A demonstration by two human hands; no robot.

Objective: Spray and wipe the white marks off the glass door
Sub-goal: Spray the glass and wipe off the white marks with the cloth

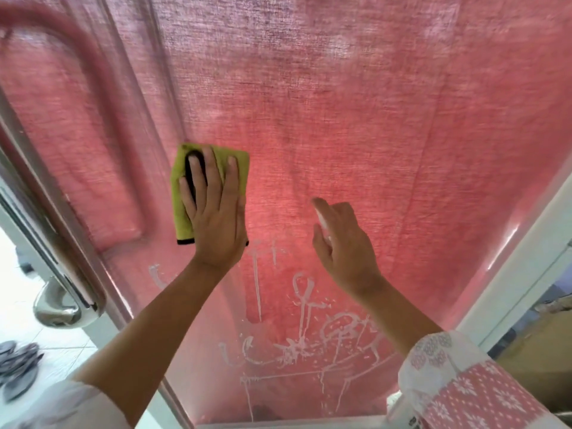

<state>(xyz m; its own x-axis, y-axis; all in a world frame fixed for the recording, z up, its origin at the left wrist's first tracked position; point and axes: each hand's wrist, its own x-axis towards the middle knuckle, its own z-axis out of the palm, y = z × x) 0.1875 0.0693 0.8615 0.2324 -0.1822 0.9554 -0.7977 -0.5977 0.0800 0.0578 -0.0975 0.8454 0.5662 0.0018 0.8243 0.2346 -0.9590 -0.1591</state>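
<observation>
- Now my left hand (216, 218) lies flat, fingers straight and spread, pressing a yellow-green cloth (181, 216) against the glass door (402, 168), left of the pane's middle.
- The cloth is folded and has a black edge. It shows above and to the left of my palm, and a dark patch shows between 2 of my fingers.
- My right hand (343, 243) is raised to the right of the left one, apart from it, with its fingers curled round a small pale spray bottle (322, 221).
- The bottle is blurred, and my index finger reaches over its top.
- The white marks (309, 335) lie on the lower part of the glass, below both hands: loops, lines and drips, the topmost just beside my left wrist.
- A pink woven curtain (278, 72) hangs behind the glass and fills the pane.
- A chrome door handle (58, 305) sits low at the door's left edge.
- Grey shoes (18, 366), blurred, lie on the pale floor at the bottom left.
- A white frame (510, 274) runs along the door's right side.
- My right sleeve (464, 382) is red and white with a printed pattern.
</observation>
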